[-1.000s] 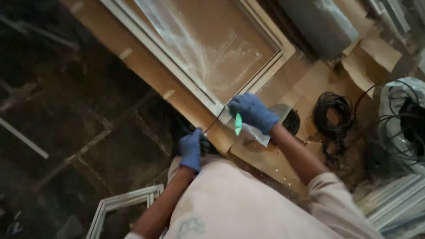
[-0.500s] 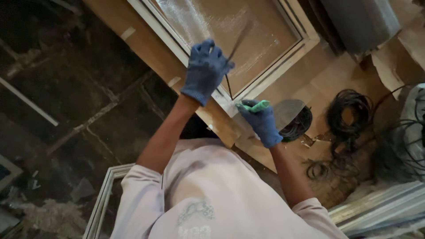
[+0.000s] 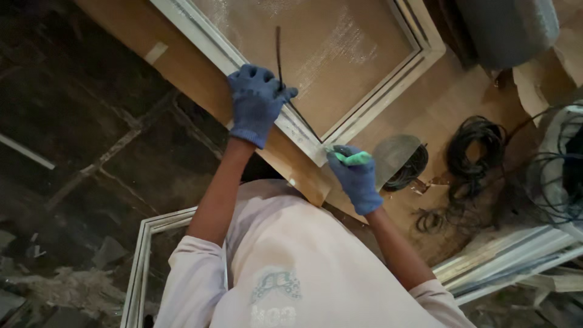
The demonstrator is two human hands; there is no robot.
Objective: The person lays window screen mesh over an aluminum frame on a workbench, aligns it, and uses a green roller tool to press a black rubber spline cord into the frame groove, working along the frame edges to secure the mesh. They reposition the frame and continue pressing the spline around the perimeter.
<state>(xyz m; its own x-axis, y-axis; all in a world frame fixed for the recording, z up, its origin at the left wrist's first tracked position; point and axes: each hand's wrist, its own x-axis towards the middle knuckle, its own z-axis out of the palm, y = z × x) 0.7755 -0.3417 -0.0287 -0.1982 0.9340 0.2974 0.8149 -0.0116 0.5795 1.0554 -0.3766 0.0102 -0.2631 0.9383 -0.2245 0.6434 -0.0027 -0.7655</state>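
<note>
On frame rail (image 3: 297,130) — left hand (image 3: 258,103) pinches black cord (image 3: 279,51); right hand (image 3: 355,176) closed round green tool (image 3: 354,159).

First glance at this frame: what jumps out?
The two blue-gloved hands at centre: the left hand presses a thin black cord against the white screen frame, and the right hand grips a green-handled tool at the frame's near corner. The mesh panel inside the frame fills the top, lying on brown cardboard. Coils of black cord lie to the right.
</note>
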